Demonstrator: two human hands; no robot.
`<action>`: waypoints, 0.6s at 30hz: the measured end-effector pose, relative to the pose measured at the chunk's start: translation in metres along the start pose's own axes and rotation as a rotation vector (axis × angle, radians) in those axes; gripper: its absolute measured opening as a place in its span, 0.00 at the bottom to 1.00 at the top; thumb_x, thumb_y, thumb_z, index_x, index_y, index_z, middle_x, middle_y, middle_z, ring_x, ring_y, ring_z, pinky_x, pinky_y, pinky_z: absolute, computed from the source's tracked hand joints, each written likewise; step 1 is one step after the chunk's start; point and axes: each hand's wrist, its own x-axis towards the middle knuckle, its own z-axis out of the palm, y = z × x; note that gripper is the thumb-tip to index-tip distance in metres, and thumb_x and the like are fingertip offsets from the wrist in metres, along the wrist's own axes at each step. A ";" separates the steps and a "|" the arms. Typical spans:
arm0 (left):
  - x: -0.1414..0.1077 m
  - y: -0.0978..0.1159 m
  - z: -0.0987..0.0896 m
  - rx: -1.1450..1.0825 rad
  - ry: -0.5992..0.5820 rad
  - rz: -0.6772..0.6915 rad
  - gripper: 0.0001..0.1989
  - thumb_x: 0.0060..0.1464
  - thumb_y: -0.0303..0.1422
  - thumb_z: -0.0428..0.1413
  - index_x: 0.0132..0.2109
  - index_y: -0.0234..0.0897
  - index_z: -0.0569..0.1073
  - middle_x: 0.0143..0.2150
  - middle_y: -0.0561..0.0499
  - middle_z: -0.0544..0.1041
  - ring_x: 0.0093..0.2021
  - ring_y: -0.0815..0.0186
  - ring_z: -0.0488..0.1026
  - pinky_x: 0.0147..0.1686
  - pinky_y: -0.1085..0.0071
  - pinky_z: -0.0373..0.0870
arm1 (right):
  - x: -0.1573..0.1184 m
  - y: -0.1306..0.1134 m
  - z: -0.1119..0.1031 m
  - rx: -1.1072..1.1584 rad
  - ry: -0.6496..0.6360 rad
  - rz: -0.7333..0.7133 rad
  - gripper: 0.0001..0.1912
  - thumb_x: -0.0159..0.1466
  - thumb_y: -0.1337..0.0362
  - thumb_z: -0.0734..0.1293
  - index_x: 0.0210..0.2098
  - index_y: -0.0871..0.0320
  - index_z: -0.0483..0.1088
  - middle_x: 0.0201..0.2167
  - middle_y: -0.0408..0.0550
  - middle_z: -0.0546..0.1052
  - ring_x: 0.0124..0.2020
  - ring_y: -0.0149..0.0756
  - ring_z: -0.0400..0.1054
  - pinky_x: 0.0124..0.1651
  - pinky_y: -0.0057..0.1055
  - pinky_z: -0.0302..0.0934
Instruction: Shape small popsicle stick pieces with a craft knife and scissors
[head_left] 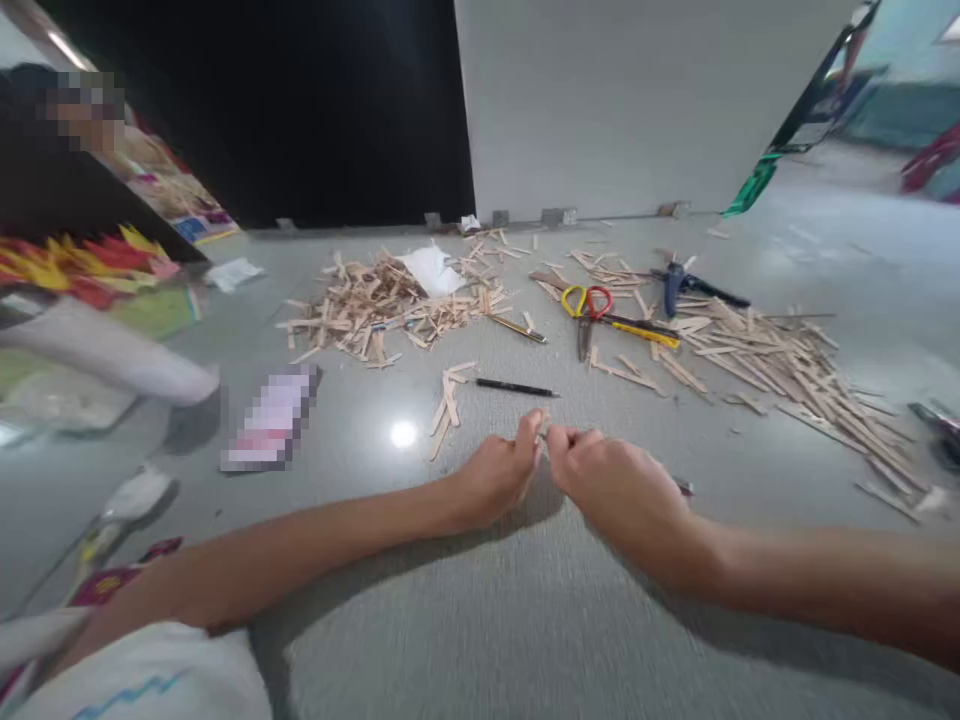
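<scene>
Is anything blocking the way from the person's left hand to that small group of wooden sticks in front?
Nothing visible does: only grey surface lies between the left hand and the small group of sticks. The black pen lies just beyond that direct path.

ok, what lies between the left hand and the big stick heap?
Head view: a small cluster of flat sticks, beyond the left hand; a black pen-like tool lies right of the sticks.

Both forearms (337,535) angle inward, left hand (495,478) and right hand (611,485) close together, fingers (528,432) curled.
</scene>
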 end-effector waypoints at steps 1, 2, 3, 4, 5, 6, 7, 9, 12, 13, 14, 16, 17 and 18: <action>-0.001 -0.001 -0.002 -0.001 0.002 -0.009 0.25 0.70 0.29 0.41 0.70 0.25 0.47 0.39 0.38 0.83 0.26 0.60 0.78 0.29 0.65 0.71 | 0.003 0.000 0.004 0.034 0.047 -0.003 0.15 0.64 0.83 0.60 0.39 0.62 0.73 0.21 0.46 0.74 0.16 0.32 0.64 0.17 0.30 0.34; -0.001 -0.001 -0.005 -0.002 0.005 -0.018 0.25 0.70 0.28 0.41 0.69 0.25 0.47 0.36 0.41 0.83 0.24 0.60 0.77 0.28 0.66 0.71 | 0.006 0.001 0.009 0.062 0.084 -0.013 0.14 0.65 0.82 0.60 0.39 0.61 0.73 0.21 0.45 0.74 0.17 0.31 0.64 0.18 0.29 0.36; -0.002 -0.002 -0.007 -0.004 0.007 -0.025 0.25 0.70 0.28 0.41 0.69 0.25 0.46 0.34 0.43 0.82 0.24 0.60 0.76 0.27 0.67 0.70 | 0.010 0.003 0.013 0.083 0.110 -0.029 0.13 0.66 0.81 0.61 0.40 0.62 0.72 0.21 0.45 0.74 0.17 0.31 0.64 0.19 0.29 0.38; -0.002 -0.002 -0.009 -0.006 0.010 -0.033 0.25 0.70 0.28 0.41 0.69 0.25 0.45 0.32 0.45 0.81 0.23 0.61 0.76 0.26 0.68 0.69 | 0.014 0.007 0.018 0.097 0.127 -0.052 0.13 0.67 0.81 0.60 0.41 0.62 0.72 0.22 0.45 0.74 0.18 0.31 0.64 0.20 0.29 0.40; -0.002 -0.002 -0.010 -0.012 0.013 -0.041 0.24 0.70 0.28 0.41 0.69 0.26 0.45 0.31 0.47 0.80 0.23 0.61 0.75 0.26 0.69 0.69 | 0.018 0.012 0.022 0.108 0.138 -0.087 0.12 0.68 0.80 0.60 0.42 0.62 0.72 0.22 0.46 0.75 0.18 0.31 0.65 0.21 0.29 0.42; -0.002 -0.002 -0.011 -0.017 0.015 -0.047 0.24 0.70 0.28 0.41 0.69 0.26 0.45 0.30 0.48 0.80 0.23 0.62 0.75 0.25 0.70 0.69 | 0.023 0.018 0.026 0.110 0.131 -0.129 0.12 0.68 0.80 0.60 0.43 0.62 0.72 0.24 0.47 0.76 0.19 0.31 0.65 0.22 0.30 0.43; -0.002 -0.001 -0.011 -0.020 0.018 -0.051 0.24 0.71 0.28 0.40 0.69 0.27 0.45 0.30 0.49 0.80 0.23 0.62 0.76 0.26 0.70 0.69 | 0.026 0.023 0.028 0.105 0.111 -0.170 0.13 0.69 0.80 0.60 0.44 0.62 0.72 0.25 0.48 0.78 0.20 0.32 0.66 0.22 0.30 0.43; -0.002 -0.001 -0.012 -0.028 0.020 -0.057 0.23 0.72 0.29 0.40 0.69 0.29 0.45 0.31 0.49 0.79 0.24 0.62 0.77 0.26 0.70 0.70 | 0.030 0.031 0.030 0.086 0.068 -0.223 0.14 0.68 0.80 0.60 0.47 0.63 0.73 0.28 0.49 0.80 0.21 0.33 0.68 0.23 0.31 0.43; -0.002 -0.001 -0.011 -0.041 0.014 -0.060 0.23 0.72 0.30 0.40 0.69 0.30 0.46 0.31 0.50 0.80 0.24 0.62 0.77 0.27 0.70 0.71 | 0.023 0.023 0.025 0.058 0.099 -0.182 0.16 0.68 0.80 0.59 0.47 0.63 0.74 0.25 0.49 0.78 0.20 0.33 0.67 0.23 0.30 0.43; -0.002 -0.001 -0.011 -0.044 0.010 -0.056 0.24 0.72 0.30 0.41 0.70 0.30 0.46 0.32 0.49 0.80 0.24 0.62 0.77 0.28 0.69 0.72 | 0.019 0.016 0.023 0.046 0.127 -0.134 0.16 0.68 0.80 0.58 0.46 0.64 0.74 0.24 0.48 0.76 0.20 0.32 0.66 0.22 0.29 0.43; -0.003 -0.002 -0.011 -0.049 0.008 -0.049 0.24 0.72 0.31 0.42 0.70 0.30 0.47 0.34 0.48 0.81 0.24 0.62 0.78 0.28 0.69 0.72 | 0.014 0.009 0.021 0.035 0.154 -0.070 0.16 0.68 0.81 0.58 0.46 0.64 0.74 0.22 0.47 0.75 0.18 0.32 0.65 0.21 0.28 0.42; -0.003 -0.003 -0.011 -0.063 0.011 -0.037 0.25 0.71 0.31 0.43 0.70 0.30 0.47 0.37 0.45 0.82 0.26 0.61 0.78 0.29 0.67 0.73 | 0.009 -0.002 0.020 0.017 0.187 0.011 0.16 0.68 0.81 0.58 0.45 0.64 0.74 0.21 0.46 0.73 0.16 0.30 0.62 0.20 0.28 0.38; -0.004 -0.003 -0.011 -0.071 0.014 -0.033 0.25 0.71 0.30 0.43 0.70 0.30 0.47 0.36 0.45 0.82 0.25 0.61 0.78 0.29 0.67 0.73 | 0.008 -0.004 0.022 0.007 0.194 0.016 0.16 0.68 0.81 0.57 0.44 0.64 0.74 0.21 0.46 0.73 0.16 0.30 0.62 0.19 0.28 0.37; -0.004 -0.003 -0.011 -0.078 0.018 -0.032 0.25 0.71 0.30 0.43 0.70 0.30 0.47 0.35 0.45 0.82 0.25 0.61 0.78 0.29 0.67 0.73 | 0.010 -0.003 0.024 0.000 0.197 -0.009 0.16 0.69 0.82 0.57 0.44 0.64 0.74 0.21 0.46 0.74 0.16 0.30 0.63 0.19 0.29 0.36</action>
